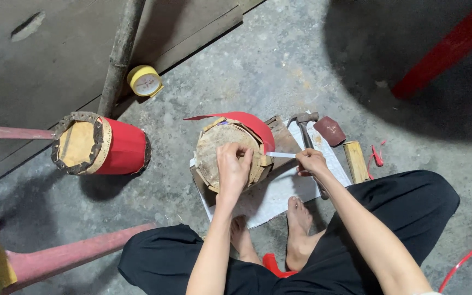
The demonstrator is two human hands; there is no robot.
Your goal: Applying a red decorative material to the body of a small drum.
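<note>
Black trousers [411,202], bare arms, feet.

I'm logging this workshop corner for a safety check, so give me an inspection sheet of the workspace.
Surface: bare concrete floor; white sheet under the work.
Job's things: small drum, skin up, partly red-wrapped, on a wooden board; pale strip runs from its rim.
Clutter: hammer, sanding block, wooden block, yellow tape roll, second red drum on its side.
Grippers: left hand presses on the drum; right hand pulls the strip.
Cables: thin red line, kind unclear.
Surroundings: wooden pole, red frame bars.
</note>
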